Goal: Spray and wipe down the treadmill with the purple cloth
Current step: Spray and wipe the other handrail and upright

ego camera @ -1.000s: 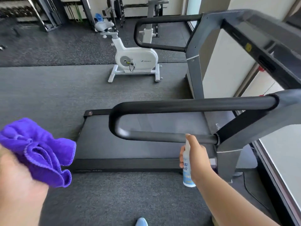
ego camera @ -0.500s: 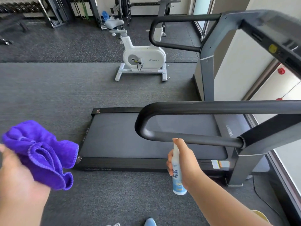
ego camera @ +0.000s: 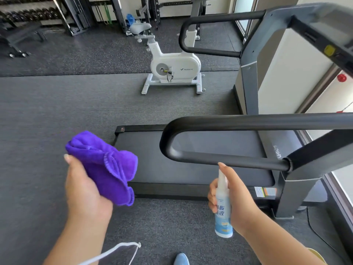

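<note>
The treadmill stands ahead on the right, its dark belt running left to right and its near black handrail looping back toward the grey upright. My right hand grips a small white spray bottle with a blue label, forefinger on its top, nozzle just under the handrail's lower bar. My left hand holds a bunched purple cloth, left of the handrail, over the belt's rear corner.
A white exercise bike stands on the grey floor beyond the treadmill. Weight racks line the far wall. The treadmill's console overhangs at top right, with a window wall behind. My blue shoe shows at the bottom.
My left hand with the cloth has moved right, toward the treadmill. The view has shifted left, so the handrail sits further right. My right hand keeps the bottle by the lower bar.
</note>
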